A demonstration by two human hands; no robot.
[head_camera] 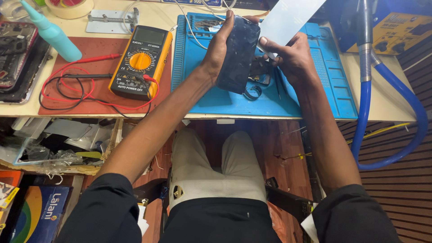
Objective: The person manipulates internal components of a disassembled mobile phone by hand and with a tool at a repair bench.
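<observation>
At seven o'clock we see a glossy blue box [38, 211] with a rainbow arc on the floor. On the pale desk [387, 101], a ribbed blue mat [315, 101] lies right of an orange multimeter [141, 60]. Our left hand [221, 47] grips a dark phone [238, 54], fingers closed; our right hand [292, 58] pinches a white sheet [288, 20].

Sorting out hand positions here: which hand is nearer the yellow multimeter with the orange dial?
Left. The left hand grips the dark phone just right of the yellow multimeter; the right hand is farther right, over the blue mat.
</observation>
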